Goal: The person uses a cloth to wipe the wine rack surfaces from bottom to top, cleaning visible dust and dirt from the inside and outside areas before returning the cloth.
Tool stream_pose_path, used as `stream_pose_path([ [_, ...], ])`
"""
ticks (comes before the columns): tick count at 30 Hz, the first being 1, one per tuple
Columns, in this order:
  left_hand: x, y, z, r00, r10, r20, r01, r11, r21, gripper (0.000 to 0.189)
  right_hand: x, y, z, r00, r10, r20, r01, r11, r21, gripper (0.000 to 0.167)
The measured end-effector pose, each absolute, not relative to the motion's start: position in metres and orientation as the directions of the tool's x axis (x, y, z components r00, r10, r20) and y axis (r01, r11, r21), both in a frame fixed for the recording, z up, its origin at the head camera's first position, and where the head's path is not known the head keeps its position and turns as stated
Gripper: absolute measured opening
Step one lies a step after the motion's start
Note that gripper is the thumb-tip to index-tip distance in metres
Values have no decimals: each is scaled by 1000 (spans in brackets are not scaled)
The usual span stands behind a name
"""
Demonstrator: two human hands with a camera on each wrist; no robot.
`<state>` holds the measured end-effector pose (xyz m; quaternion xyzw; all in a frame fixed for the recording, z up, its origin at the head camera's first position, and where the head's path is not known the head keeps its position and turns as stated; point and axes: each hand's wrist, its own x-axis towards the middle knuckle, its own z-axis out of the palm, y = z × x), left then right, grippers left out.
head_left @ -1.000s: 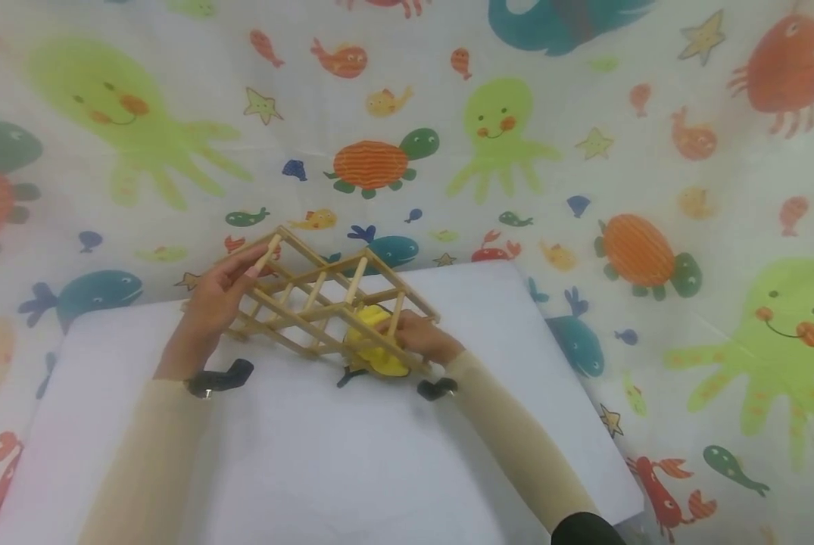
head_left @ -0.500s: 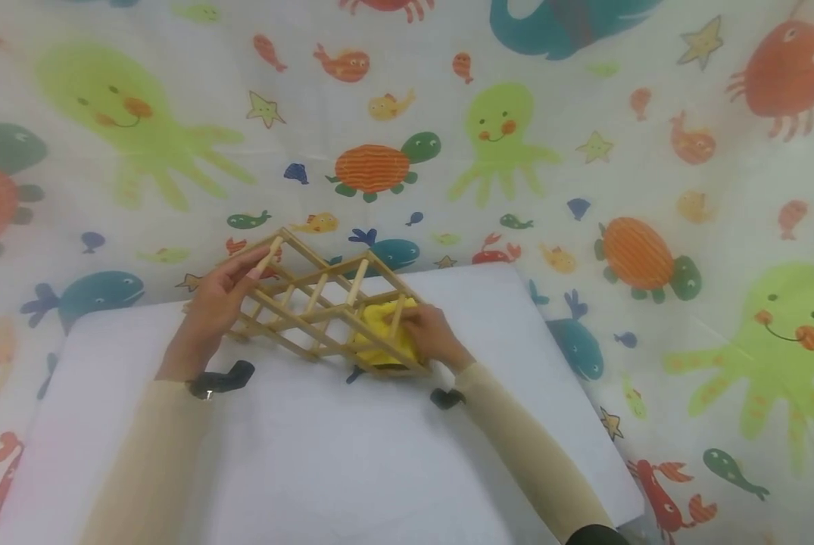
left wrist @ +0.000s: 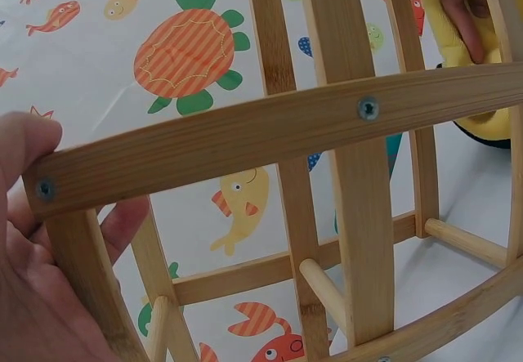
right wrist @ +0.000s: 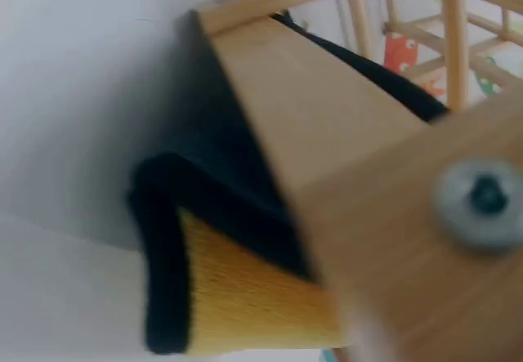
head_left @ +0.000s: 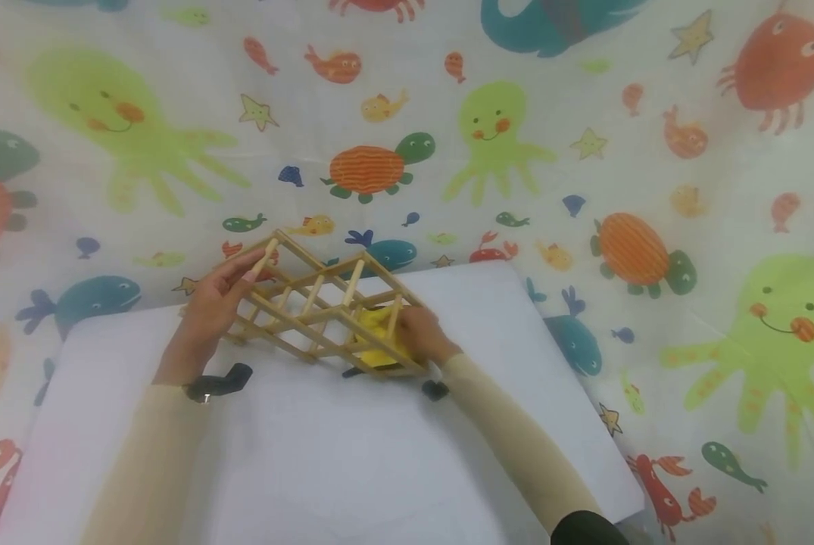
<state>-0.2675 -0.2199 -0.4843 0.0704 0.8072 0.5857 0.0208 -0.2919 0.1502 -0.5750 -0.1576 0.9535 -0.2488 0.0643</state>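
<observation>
My left hand (head_left: 205,310) grips the upper left end of a wooden lattice rack (head_left: 353,282), its thumb and fingers around the corner where the screwed slats (left wrist: 229,137) meet. Inside the rack's right-hand opening is a yellow cloth item (head_left: 379,319) with black edging, its kind not clear. My right hand (head_left: 423,337) holds the cloth at that right end, with a finger (left wrist: 463,23) pressed on the yellow fabric in the left wrist view. Close up in the right wrist view, the yellow cloth (right wrist: 245,305) and its black border stick out past a slat; that hand is out of this view.
The rack stands towards the back of a white table (head_left: 325,454). Behind it hangs a curtain (head_left: 407,91) printed with sea animals. Each wrist carries a black strap-on device (head_left: 222,382).
The yellow cloth, which bulged out low at the front of the rack, now lies further inside its right end. My right hand went right, then back in slightly. The left hand keeps its grip.
</observation>
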Motion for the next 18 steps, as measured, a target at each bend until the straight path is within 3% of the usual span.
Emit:
stream_pose_path([
  [9,-267,-221,-486,-991,128,50,88,319,944,50,-301,153,-569,-872,-449,-194,-289,793,-536,17],
  [18,-262,-214,-484,-989,132,67,105,301,948,49,-289,152,-580,-902,-431,32,-384,767,-514,25],
])
